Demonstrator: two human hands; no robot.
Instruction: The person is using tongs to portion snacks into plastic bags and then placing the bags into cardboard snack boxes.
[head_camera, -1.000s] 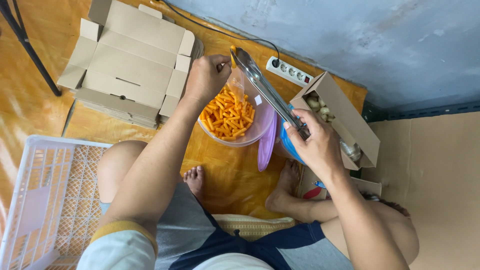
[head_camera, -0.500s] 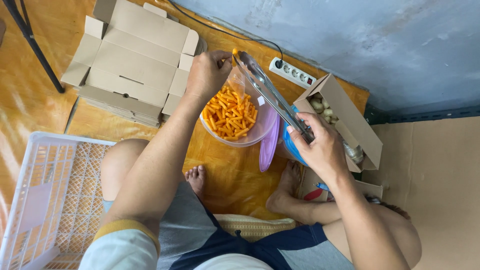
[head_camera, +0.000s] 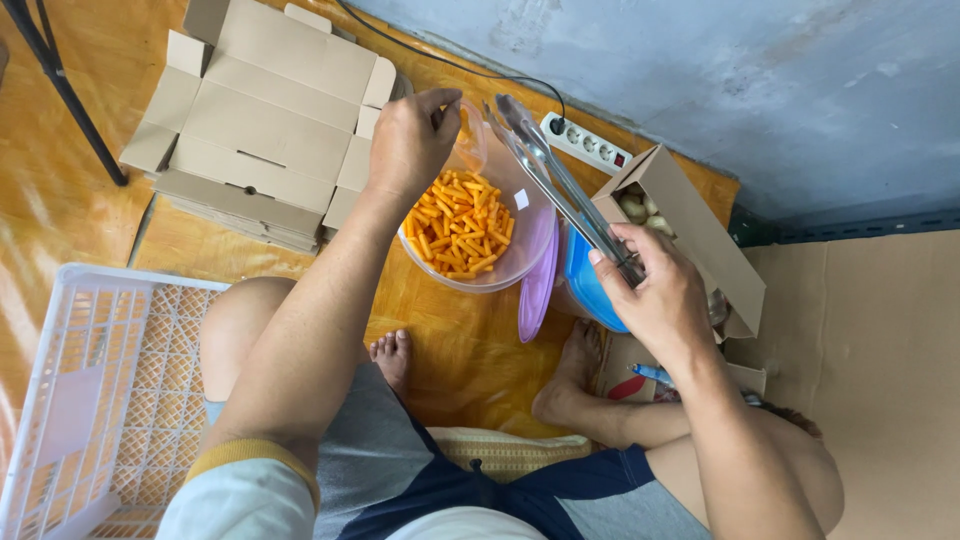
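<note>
- White plastic basket (head_camera: 90, 400): cut off by the left and bottom edges.
- Black stand leg (head_camera: 60, 85): top runs out of frame.
- Blue tub (head_camera: 590, 285): largely hidden behind the right hand (head_camera: 655, 290) and purple lid (head_camera: 537, 285).
- Open carton (head_camera: 690, 225): contents pale, rounded, too small to identify.
- Flat cardboard box (head_camera: 265, 120): top edge cropped.

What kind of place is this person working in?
Probably a room in a home used for small-scale snack packing, worked on the floor. The person sits on an orange floor mat beside flat brown cardboard boxes and a white plastic crate, with a clear plastic tub of orange snack sticks in front.
</note>
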